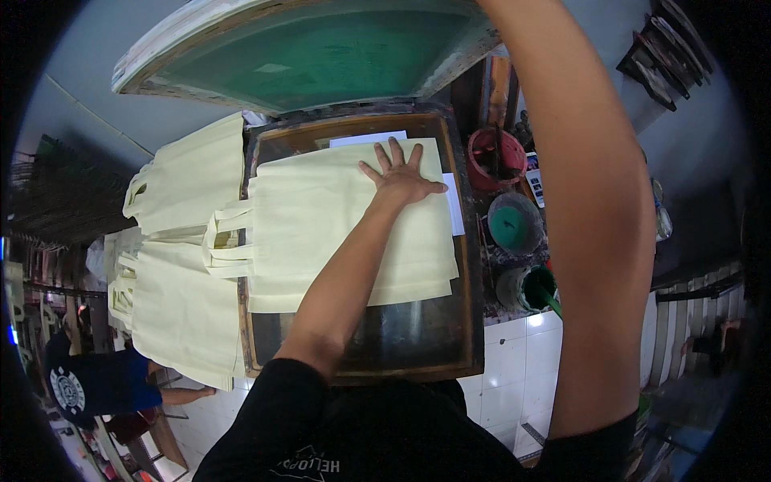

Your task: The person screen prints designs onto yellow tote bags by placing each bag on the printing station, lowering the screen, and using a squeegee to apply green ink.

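Observation:
My left hand (401, 178) lies flat with fingers spread on a cream cloth tote bag (317, 229), near its far right corner. The bag is spread over a dark printing table (418, 337), its handles (221, 241) hanging off toward the left. White paper (454, 205) shows from under the bag's right and far edges. Beyond it a screen-printing frame (128, 68) with green mesh (337, 56) stands tilted up. My right arm (594, 185) reaches up past the frame's right end, and its hand is outside the picture.
More cream bags (185, 297) lie in piles at the left. On the right stand a red bucket (514, 165), a tub of green ink (510, 225) and a pot (518, 289) with a green-handled tool. Another person (104, 386) is at the lower left.

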`<state>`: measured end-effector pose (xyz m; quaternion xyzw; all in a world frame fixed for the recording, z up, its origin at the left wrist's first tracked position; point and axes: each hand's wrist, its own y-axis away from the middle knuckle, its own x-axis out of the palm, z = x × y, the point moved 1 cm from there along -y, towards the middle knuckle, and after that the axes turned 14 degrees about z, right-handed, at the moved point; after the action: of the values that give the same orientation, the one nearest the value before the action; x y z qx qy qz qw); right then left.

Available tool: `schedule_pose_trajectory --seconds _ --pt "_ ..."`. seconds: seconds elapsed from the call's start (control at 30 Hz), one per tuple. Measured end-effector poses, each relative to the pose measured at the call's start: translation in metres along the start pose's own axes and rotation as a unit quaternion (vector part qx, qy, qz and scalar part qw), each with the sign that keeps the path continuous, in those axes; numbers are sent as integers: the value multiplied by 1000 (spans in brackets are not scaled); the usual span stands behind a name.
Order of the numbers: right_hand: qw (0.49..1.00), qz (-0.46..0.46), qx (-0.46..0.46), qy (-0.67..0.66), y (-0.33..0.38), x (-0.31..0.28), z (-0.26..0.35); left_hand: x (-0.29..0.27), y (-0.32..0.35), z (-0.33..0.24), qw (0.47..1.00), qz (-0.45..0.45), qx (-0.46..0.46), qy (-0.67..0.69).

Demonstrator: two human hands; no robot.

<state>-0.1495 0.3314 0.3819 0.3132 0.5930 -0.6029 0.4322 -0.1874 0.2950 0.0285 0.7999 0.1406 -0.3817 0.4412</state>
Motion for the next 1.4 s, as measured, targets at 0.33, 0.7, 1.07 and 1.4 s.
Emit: schedule_pose_trajectory --seconds 0.33,0.7,1.07,1.4 --pt "984 117 7 -131 44 17 24 -3 48 27 937 -220 213 167" --pt "984 96 -22 -149 263 201 85 162 250 149 690 -59 214 689" --pt "939 308 -19 -149 250 188 87 176 245 163 710 0 160 686" --pt "979 204 -16 -18 229 255 74 181 245 165 705 9 170 689"
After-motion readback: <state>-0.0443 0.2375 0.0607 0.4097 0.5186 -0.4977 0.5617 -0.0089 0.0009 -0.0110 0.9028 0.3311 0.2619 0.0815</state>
